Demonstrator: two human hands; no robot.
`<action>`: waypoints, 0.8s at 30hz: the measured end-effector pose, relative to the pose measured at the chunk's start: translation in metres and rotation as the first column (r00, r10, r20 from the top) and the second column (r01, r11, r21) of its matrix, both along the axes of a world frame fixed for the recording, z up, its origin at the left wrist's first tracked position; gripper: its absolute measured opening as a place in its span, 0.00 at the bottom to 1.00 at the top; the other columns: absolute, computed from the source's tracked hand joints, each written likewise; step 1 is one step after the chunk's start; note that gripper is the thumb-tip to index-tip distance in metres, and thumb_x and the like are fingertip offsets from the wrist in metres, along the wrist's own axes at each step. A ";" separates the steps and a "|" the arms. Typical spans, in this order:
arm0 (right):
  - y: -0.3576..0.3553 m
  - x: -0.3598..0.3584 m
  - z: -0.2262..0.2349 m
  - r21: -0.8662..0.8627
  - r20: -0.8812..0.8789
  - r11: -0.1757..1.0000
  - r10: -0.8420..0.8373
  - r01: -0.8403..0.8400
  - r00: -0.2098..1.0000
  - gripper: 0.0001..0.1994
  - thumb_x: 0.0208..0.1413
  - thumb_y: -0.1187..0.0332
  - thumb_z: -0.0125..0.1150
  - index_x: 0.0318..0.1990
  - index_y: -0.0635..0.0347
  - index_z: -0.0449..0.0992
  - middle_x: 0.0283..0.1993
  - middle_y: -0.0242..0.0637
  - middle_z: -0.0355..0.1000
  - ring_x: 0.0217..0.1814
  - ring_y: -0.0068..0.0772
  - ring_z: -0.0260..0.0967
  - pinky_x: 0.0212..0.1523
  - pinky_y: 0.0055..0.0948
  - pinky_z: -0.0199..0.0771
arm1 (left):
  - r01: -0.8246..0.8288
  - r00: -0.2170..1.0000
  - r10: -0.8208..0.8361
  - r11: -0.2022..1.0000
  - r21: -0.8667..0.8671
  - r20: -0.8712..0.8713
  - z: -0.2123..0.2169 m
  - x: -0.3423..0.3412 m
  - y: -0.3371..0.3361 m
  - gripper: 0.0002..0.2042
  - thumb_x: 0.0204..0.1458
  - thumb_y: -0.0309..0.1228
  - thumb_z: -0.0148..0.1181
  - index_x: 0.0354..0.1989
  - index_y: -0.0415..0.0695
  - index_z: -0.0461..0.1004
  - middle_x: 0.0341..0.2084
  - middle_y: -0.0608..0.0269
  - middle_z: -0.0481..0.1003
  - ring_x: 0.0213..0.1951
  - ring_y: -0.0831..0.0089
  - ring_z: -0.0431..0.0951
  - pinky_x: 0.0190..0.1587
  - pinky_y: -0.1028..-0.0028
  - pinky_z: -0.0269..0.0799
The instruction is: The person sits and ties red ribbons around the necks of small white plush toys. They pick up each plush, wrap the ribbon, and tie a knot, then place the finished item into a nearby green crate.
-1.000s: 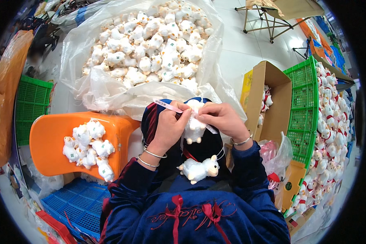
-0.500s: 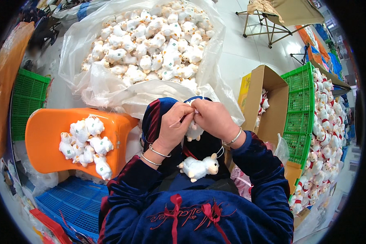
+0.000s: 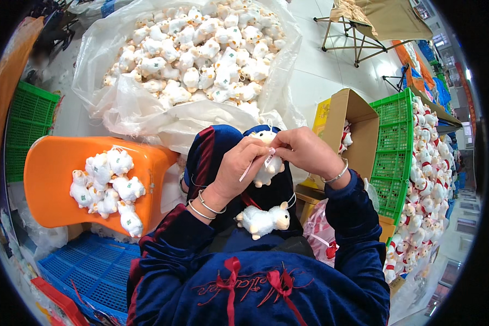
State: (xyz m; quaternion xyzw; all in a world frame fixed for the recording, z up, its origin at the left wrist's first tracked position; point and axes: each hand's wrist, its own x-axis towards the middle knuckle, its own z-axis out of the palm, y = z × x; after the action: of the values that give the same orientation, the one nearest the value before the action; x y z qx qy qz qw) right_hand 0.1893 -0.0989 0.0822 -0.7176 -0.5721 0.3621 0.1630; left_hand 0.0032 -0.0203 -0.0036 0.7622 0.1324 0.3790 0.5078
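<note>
Above my lap, a small white plush sheep [image 3: 267, 175] hangs upright between my hands, its head partly covered by my fingers. A narrow pale ribbon [image 3: 269, 160] lies at its neck. My left hand [image 3: 238, 164] pinches the ribbon, and a loose end sticks out below the fingers. My right hand [image 3: 309, 152] is closed at the sheep's neck, its fingertips meeting the left ones on the ribbon. What lies inside the fingertips is partly hidden. On my lap rests a second plush sheep [image 3: 264, 221], on its side with a white cord loop.
An orange stool [image 3: 43, 190] at left carries several plush sheep [image 3: 107, 179]. Ahead, a clear plastic bag [image 3: 133, 111] holds a big heap of them. At right stand a cardboard box [image 3: 331, 119], a green crate [image 3: 388, 163] and plush sheep with red neckbands [image 3: 426, 185]. A blue crate [image 3: 92, 271] lies lower left.
The held sheep has come up more into view, showing its face and the ribbon at its neck. My right hand has moved slightly right, and both hands still pinch together.
</note>
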 end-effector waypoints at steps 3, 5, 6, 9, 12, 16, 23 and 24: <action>-0.001 0.008 0.009 -0.018 0.074 1.000 0.014 -0.013 0.997 0.06 0.58 0.72 0.65 0.40 0.65 0.81 0.30 0.38 0.78 0.30 0.32 0.74 0.35 0.29 0.75 | -0.015 0.999 0.016 0.999 0.033 -0.031 -0.003 -0.005 0.002 0.06 0.53 0.18 0.67 0.37 0.38 0.76 0.39 0.55 0.76 0.38 0.63 0.79 0.42 0.71 0.77; -0.007 0.015 0.012 -0.015 0.079 1.000 0.007 -0.006 0.997 0.06 0.59 0.71 0.63 0.40 0.65 0.80 0.34 0.38 0.77 0.33 0.31 0.73 0.36 0.29 0.74 | -0.021 0.999 0.023 0.999 0.047 -0.043 -0.005 -0.007 0.003 0.07 0.53 0.17 0.66 0.37 0.38 0.75 0.40 0.56 0.75 0.38 0.63 0.79 0.41 0.71 0.77; -0.010 0.017 0.012 0.008 0.079 1.000 0.011 -0.012 0.997 0.07 0.60 0.70 0.62 0.39 0.65 0.79 0.36 0.38 0.77 0.35 0.30 0.72 0.38 0.28 0.73 | -0.022 0.999 0.025 0.998 0.058 -0.041 -0.006 -0.007 0.003 0.07 0.52 0.17 0.66 0.37 0.38 0.75 0.40 0.55 0.74 0.38 0.64 0.78 0.41 0.72 0.77; -0.017 0.016 -0.003 0.109 -0.150 0.987 -0.102 0.119 0.983 0.09 0.62 0.68 0.58 0.37 0.66 0.78 0.38 0.39 0.76 0.39 0.31 0.72 0.42 0.28 0.72 | -0.001 0.999 0.002 1.000 0.018 -0.044 -0.009 -0.008 0.004 0.07 0.53 0.17 0.66 0.37 0.37 0.74 0.41 0.55 0.73 0.38 0.66 0.78 0.40 0.73 0.77; -0.022 0.001 -0.023 0.159 -0.506 0.913 -0.251 0.375 0.825 0.12 0.67 0.67 0.53 0.35 0.67 0.77 0.36 0.34 0.74 0.39 0.27 0.69 0.45 0.25 0.70 | 0.019 0.999 -0.020 1.000 -0.015 -0.045 -0.010 -0.007 0.002 0.07 0.53 0.17 0.66 0.36 0.37 0.73 0.42 0.55 0.73 0.38 0.69 0.78 0.40 0.75 0.77; -0.023 -0.012 -0.036 0.050 -0.843 0.855 -0.241 0.517 0.481 0.15 0.72 0.65 0.48 0.33 0.64 0.73 0.32 0.32 0.72 0.31 0.21 0.65 0.36 0.22 0.68 | 0.034 0.997 -0.034 0.999 -0.003 -0.069 -0.007 -0.008 0.005 0.07 0.54 0.17 0.65 0.35 0.37 0.72 0.42 0.55 0.73 0.38 0.67 0.78 0.40 0.73 0.77; -0.026 -0.019 -0.073 0.118 -0.718 0.824 -0.315 0.554 0.621 0.13 0.68 0.66 0.58 0.30 0.57 0.66 0.25 0.26 0.62 0.26 0.16 0.56 0.27 0.20 0.59 | 0.010 0.985 0.028 0.976 0.217 -0.172 -0.001 -0.020 0.016 0.06 0.53 0.19 0.65 0.33 0.38 0.72 0.35 0.55 0.76 0.37 0.60 0.78 0.39 0.69 0.74; -0.026 -0.024 -0.066 0.173 -0.631 0.835 -0.314 0.523 0.710 0.13 0.65 0.67 0.62 0.30 0.57 0.65 0.26 0.26 0.62 0.26 0.15 0.56 0.27 0.20 0.59 | 0.027 0.976 0.016 0.980 0.196 -0.216 0.000 -0.022 0.016 0.06 0.53 0.19 0.65 0.33 0.38 0.73 0.34 0.56 0.76 0.36 0.61 0.79 0.39 0.69 0.75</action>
State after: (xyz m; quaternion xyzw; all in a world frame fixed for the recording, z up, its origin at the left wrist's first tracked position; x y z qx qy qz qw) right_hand 0.1650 -0.1250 0.0162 -0.6457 -0.3674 0.4108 0.5285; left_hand -0.0183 -0.0045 -0.0038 0.8460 0.1464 0.3036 0.4132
